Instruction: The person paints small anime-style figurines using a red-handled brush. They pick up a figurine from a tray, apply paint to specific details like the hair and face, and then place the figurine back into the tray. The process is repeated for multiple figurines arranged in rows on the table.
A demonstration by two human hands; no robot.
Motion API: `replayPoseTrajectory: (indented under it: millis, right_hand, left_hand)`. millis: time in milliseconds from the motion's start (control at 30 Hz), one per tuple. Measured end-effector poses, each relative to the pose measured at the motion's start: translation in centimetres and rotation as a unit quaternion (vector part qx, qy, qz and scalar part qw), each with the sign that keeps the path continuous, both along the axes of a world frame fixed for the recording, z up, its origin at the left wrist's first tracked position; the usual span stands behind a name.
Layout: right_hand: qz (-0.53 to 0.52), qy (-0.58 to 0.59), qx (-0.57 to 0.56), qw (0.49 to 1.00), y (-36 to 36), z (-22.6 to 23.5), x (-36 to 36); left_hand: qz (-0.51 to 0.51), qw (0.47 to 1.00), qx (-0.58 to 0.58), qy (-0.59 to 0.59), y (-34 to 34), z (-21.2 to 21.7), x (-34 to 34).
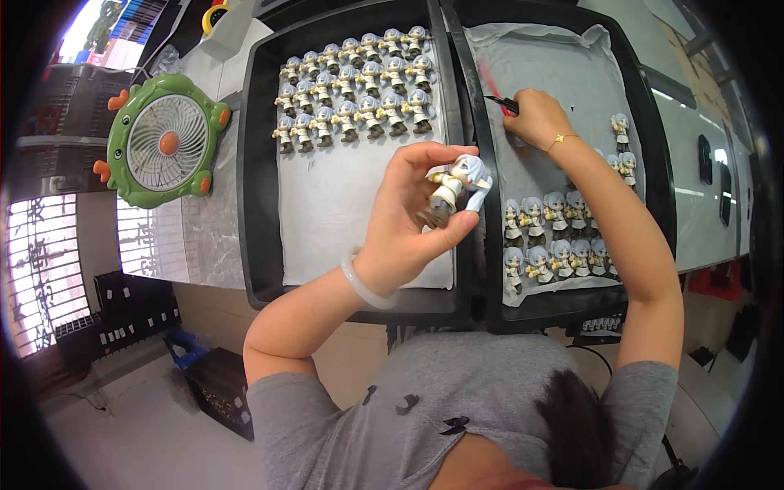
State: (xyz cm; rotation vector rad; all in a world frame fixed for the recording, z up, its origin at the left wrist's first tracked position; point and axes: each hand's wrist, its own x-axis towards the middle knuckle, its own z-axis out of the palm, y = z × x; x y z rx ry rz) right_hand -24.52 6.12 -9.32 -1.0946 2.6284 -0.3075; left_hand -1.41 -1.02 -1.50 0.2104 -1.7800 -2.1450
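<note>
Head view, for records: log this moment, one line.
left hand: holding silver-haired figurine; right hand: holding black tool; left tray: figurine rows

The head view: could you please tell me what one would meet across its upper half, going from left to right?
Green fan → rows of figurines → figurine in the left hand → right hand with a thin dark tool → outer rim of the right black tray.
</note>
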Motion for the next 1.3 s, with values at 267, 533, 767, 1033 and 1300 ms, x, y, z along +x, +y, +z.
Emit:
replayPoseTrajectory:
  millis: [267,533,767,1033,1300]
  right_hand:
    - [0.021,-0.302,-0.373,0.877,5.7,10.4,4.1]
    - [0.262,-0.181,-0.497,0.807,8.1,11.9,9.2]
    - [0.214,-0.154,-0.403,0.876,7.6,11.3,8.4]
    - [0.026,-0.043,-0.222,0.974,6.5,6.7,3.2]
    - [0.113,-0.243,-0.231,0.935,6.6,9.9,7.8]
  left_hand:
    - [0.018,0.986,-0.164,0.023,0.1,-0.8,0.9]
    - [0.073,0.955,-0.284,0.043,0.4,-0.1,0.5]
    - [0.058,0.942,-0.331,0.027,0.1,-0.1,0.6]
    - [-0.033,0.996,-0.084,0.012,0.2,0.4,1.1]
    - [-0.122,0.975,0.184,-0.030,0.0,0.9,1.0]
